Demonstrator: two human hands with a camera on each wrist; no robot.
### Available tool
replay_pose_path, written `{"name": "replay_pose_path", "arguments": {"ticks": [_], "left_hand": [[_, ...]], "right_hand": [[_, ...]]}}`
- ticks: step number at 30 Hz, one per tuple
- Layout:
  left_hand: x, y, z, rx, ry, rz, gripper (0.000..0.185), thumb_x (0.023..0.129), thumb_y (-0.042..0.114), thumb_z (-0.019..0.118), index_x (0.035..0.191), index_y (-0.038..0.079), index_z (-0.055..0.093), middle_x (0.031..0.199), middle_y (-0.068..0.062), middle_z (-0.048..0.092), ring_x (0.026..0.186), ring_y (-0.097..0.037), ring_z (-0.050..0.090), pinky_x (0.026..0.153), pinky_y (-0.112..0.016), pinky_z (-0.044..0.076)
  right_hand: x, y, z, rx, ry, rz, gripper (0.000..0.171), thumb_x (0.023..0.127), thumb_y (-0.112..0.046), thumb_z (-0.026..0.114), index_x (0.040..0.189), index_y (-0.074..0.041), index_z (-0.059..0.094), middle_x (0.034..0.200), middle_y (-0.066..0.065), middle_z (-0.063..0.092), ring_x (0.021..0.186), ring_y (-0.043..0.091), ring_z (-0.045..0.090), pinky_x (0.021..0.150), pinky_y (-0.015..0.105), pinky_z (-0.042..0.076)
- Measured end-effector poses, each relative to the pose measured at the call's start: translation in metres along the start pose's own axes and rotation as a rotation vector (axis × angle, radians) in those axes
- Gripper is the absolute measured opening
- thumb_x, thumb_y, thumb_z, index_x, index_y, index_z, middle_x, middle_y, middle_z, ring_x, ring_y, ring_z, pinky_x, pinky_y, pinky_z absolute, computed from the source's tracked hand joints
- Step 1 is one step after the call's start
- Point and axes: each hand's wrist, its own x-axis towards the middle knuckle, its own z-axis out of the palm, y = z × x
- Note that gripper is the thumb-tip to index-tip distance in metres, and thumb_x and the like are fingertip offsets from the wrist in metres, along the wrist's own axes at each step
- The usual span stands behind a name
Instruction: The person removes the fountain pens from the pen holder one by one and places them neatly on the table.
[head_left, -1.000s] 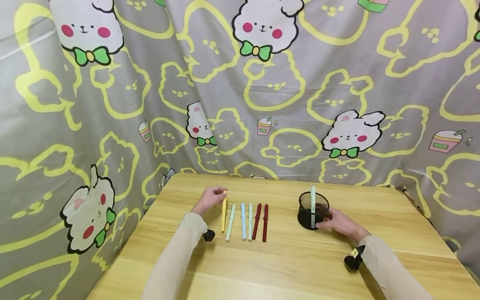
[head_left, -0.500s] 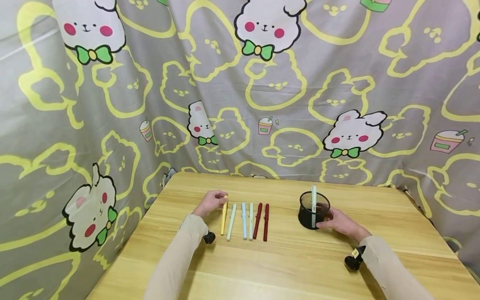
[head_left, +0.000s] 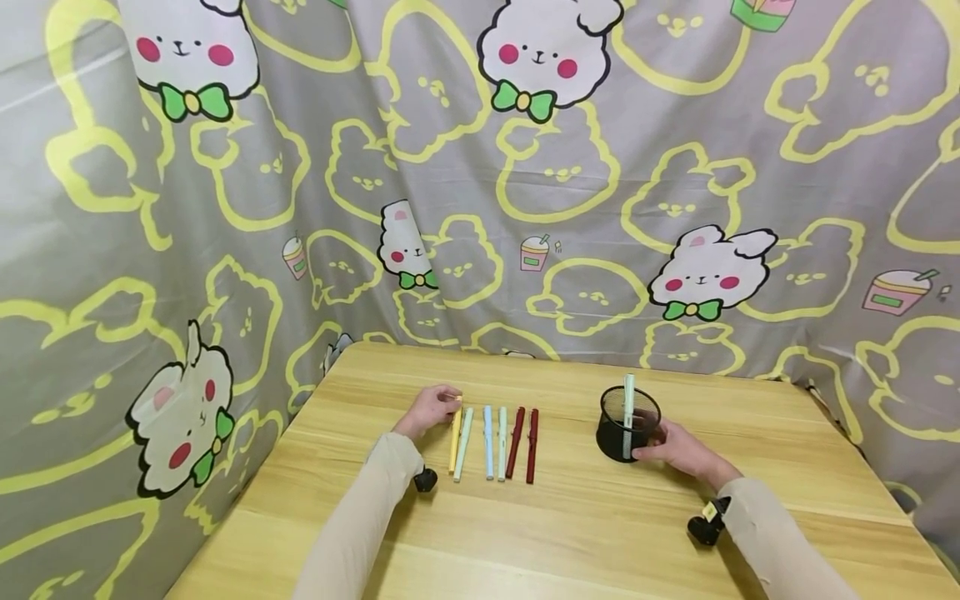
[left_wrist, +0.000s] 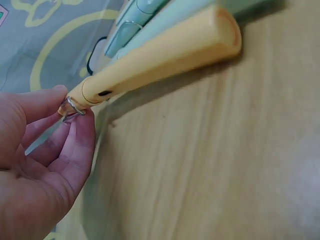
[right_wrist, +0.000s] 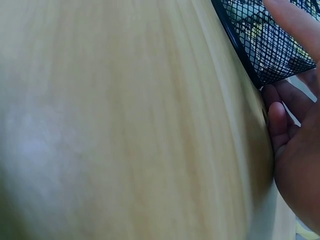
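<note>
Tabletop (head_left: 570, 533) slick: left hand (head_left: 429, 410) pinched yellow pen (head_left: 454, 440) by its tip only, might slip; right hand (head_left: 678, 450) cupped holder (head_left: 628, 423).

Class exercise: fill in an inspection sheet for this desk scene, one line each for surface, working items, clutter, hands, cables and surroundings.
Surface: wooden table, pale grain, no marks seen.
Working items: yellow pen at the left end of a row of six pens; black mesh pen cup with one pale pen standing in it.
Clutter: nothing seen.
Hands: left hand pinches the yellow pen's clip end; right hand holds the pen cup's side.
Cables: nothing seen.
Surroundings: grey cartoon-rabbit curtain around the table.
</note>
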Motion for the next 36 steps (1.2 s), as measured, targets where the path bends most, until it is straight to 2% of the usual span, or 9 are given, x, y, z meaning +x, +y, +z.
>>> {"name": "replay_pose_path", "arguments": {"ticks": [6, 11, 13, 18, 21, 23, 28, 30, 36], "left_hand": [[0.005, 0.006, -0.001, -0.001, 0.004, 0.001, 0.028, 0.090, 0.001, 0.061, 0.116, -0.010, 0.058, 0.102, -0.019, 0.062, 0.086, -0.026, 0.062, 0.072, -0.033, 0.055], [0.007, 0.009, -0.002, -0.024, 0.001, -0.022, 0.029, 0.091, 0.000, 0.061, 0.117, -0.010, 0.058, 0.103, -0.019, 0.061, 0.088, -0.028, 0.062, 0.074, -0.035, 0.055], [0.001, 0.017, -0.003, -0.023, -0.016, -0.022, 0.031, 0.090, -0.002, 0.059, 0.119, -0.013, 0.055, 0.105, -0.021, 0.060, 0.089, -0.031, 0.062, 0.075, -0.036, 0.055], [-0.003, 0.016, -0.004, -0.013, -0.040, -0.034, 0.035, 0.087, -0.004, 0.060, 0.121, -0.013, 0.054, 0.103, -0.019, 0.058, 0.084, -0.025, 0.062, 0.074, -0.034, 0.055], [0.001, 0.005, -0.003, -0.018, -0.036, -0.048, 0.035, 0.087, -0.003, 0.061, 0.120, -0.012, 0.056, 0.099, -0.015, 0.058, 0.079, -0.019, 0.061, 0.071, -0.032, 0.055], [0.001, 0.002, -0.003, -0.013, -0.032, -0.043, 0.034, 0.086, -0.004, 0.061, 0.119, -0.013, 0.056, 0.098, -0.015, 0.059, 0.077, -0.018, 0.060, 0.071, -0.032, 0.055], [-0.001, 0.001, -0.004, 0.033, -0.006, -0.016, 0.032, 0.086, -0.004, 0.063, 0.116, -0.013, 0.058, 0.094, -0.015, 0.060, 0.076, -0.018, 0.060, 0.071, -0.031, 0.055], [-0.002, 0.001, -0.004, 0.072, -0.003, -0.001, 0.030, 0.085, -0.004, 0.064, 0.113, -0.013, 0.059, 0.092, -0.014, 0.061, 0.075, -0.018, 0.060, 0.070, -0.031, 0.055], [-0.006, 0.001, -0.004, 0.180, 0.013, 0.033, 0.023, 0.085, -0.004, 0.064, 0.108, -0.010, 0.064, 0.091, -0.012, 0.065, 0.075, -0.017, 0.061, 0.067, -0.029, 0.054]], "right_hand": [[0.002, -0.001, -0.001, 0.006, -0.002, -0.004, 0.073, 0.081, -0.011, 0.075, 0.140, 0.007, 0.035, 0.133, 0.028, 0.047, 0.113, 0.009, 0.050, 0.091, 0.015, 0.036], [0.003, -0.004, -0.003, 0.007, -0.011, -0.014, 0.074, 0.081, -0.011, 0.075, 0.141, 0.006, 0.034, 0.133, 0.029, 0.046, 0.110, 0.004, 0.051, 0.091, 0.015, 0.036], [0.004, -0.005, -0.004, 0.005, -0.017, -0.017, 0.074, 0.082, -0.011, 0.074, 0.142, 0.005, 0.033, 0.134, 0.029, 0.045, 0.111, 0.005, 0.050, 0.091, 0.014, 0.035], [0.004, -0.004, -0.004, 0.014, -0.025, -0.025, 0.074, 0.082, -0.010, 0.074, 0.142, 0.006, 0.033, 0.135, 0.031, 0.043, 0.112, 0.004, 0.049, 0.091, 0.014, 0.036], [0.004, -0.003, -0.004, 0.030, -0.032, -0.028, 0.074, 0.083, -0.008, 0.072, 0.142, 0.007, 0.031, 0.137, 0.033, 0.040, 0.112, -0.002, 0.047, 0.091, 0.013, 0.036], [0.004, -0.002, -0.004, 0.032, -0.034, -0.029, 0.074, 0.083, -0.008, 0.072, 0.142, 0.008, 0.030, 0.138, 0.034, 0.037, 0.116, 0.004, 0.046, 0.091, 0.013, 0.036], [0.003, 0.000, -0.004, 0.018, -0.029, -0.031, 0.074, 0.084, -0.009, 0.072, 0.142, 0.008, 0.029, 0.138, 0.034, 0.037, 0.124, 0.029, 0.042, 0.091, 0.013, 0.036], [0.003, 0.001, -0.004, 0.017, -0.028, -0.033, 0.074, 0.083, -0.009, 0.072, 0.142, 0.008, 0.030, 0.138, 0.034, 0.038, 0.123, 0.025, 0.044, 0.091, 0.013, 0.036], [0.002, 0.005, -0.002, 0.039, -0.035, -0.023, 0.074, 0.084, -0.008, 0.071, 0.143, 0.008, 0.029, 0.138, 0.034, 0.037, 0.112, -0.001, 0.048, 0.090, 0.014, 0.038]]}}
